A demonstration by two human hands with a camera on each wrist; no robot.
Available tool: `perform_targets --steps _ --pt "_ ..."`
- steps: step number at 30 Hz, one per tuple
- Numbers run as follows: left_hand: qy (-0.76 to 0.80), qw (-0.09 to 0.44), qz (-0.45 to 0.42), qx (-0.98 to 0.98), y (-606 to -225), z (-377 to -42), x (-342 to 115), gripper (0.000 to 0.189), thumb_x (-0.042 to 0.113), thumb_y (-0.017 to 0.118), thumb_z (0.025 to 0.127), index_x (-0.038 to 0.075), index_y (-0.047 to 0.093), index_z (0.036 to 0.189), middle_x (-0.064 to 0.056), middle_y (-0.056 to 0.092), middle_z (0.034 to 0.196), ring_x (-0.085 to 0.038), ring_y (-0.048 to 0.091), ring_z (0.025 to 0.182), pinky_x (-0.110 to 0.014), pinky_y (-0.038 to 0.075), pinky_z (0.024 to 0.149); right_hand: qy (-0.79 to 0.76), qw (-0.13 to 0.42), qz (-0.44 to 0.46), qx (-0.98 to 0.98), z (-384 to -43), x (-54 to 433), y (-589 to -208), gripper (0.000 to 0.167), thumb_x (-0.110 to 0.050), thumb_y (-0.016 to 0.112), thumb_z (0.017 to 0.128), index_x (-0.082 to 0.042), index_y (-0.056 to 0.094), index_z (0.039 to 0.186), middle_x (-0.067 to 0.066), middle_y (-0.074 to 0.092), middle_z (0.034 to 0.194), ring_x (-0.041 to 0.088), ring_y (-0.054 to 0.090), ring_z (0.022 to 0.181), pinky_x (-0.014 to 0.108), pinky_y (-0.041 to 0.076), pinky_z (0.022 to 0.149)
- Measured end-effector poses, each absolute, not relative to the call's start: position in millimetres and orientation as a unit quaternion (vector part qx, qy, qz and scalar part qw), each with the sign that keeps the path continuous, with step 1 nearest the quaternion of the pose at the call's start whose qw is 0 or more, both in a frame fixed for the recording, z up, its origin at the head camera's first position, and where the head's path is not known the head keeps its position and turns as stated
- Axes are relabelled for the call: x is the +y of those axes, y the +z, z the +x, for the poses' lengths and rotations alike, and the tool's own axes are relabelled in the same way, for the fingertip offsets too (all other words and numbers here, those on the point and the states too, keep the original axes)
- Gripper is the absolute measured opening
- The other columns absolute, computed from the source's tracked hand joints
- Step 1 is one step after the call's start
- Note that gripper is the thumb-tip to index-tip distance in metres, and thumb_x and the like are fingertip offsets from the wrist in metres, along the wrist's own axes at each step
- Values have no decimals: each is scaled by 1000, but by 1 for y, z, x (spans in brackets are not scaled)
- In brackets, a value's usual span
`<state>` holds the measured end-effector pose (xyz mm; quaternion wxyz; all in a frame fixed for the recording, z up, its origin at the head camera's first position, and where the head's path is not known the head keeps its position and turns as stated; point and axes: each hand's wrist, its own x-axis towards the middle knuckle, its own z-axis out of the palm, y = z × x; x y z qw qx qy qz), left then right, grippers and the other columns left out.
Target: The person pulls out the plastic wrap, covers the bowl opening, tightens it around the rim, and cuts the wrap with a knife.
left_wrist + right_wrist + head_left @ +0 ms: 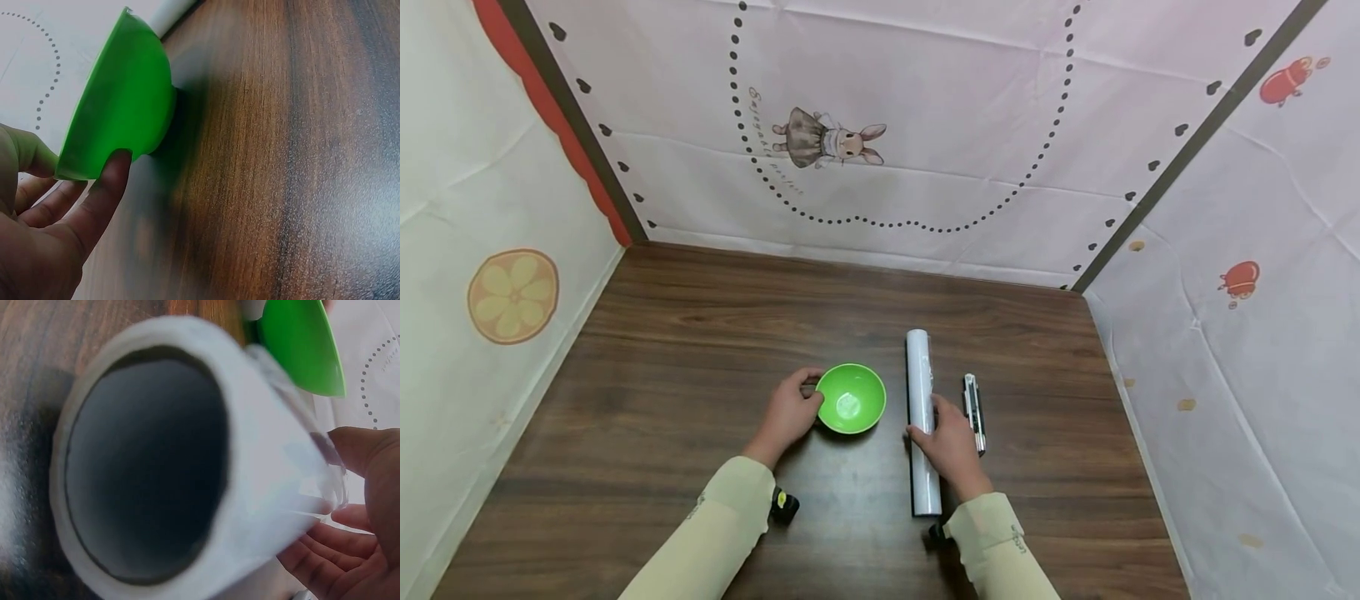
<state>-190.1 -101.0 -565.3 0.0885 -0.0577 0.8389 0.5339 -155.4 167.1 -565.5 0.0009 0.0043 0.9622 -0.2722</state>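
My left hand [792, 412] pinches the left rim of a green bowl [852, 399], thumb at the edge and fingers against its outer side. Upright on the table, the bowl has nothing visible inside. To its right lies a white roll of cling film [919, 367], pointing away from me. My right hand [953, 446] holds this roll near its middle, thumb on the left side and fingers on the right. In the right wrist view, the roll's hollow end faces the camera, and a loose flap of clear film [334, 481] shows by the thumb.
Just right of the roll lies a slim silver-and-black utility knife [973, 408], close to my right hand. The dark wooden table [715, 333] is bounded by white printed cloth walls [925, 117] at the back and both sides.
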Motion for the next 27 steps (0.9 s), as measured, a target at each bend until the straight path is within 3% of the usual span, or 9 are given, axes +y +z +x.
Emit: perform_targets --steps 16,27 --pt "537 79 -50 838 -564 -186 -107 38 7 52 91 10 59 128 -16 62 125 -28 66 105 -28 57 65 -253 39 -22 966 -171 161 -561 68 -31 73 83 -3 48 139 21 60 127 36 62 109 48 53 88" --pt "518 74 -42 851 -564 -182 -111 37 9 54 91 11 60 127 -14 64 123 -27 66 105 -34 57 78 -230 52 -61 970 -187 152 -552 65 -25 70 83 -2 48 140 22 60 127 37 62 109 49 52 90"
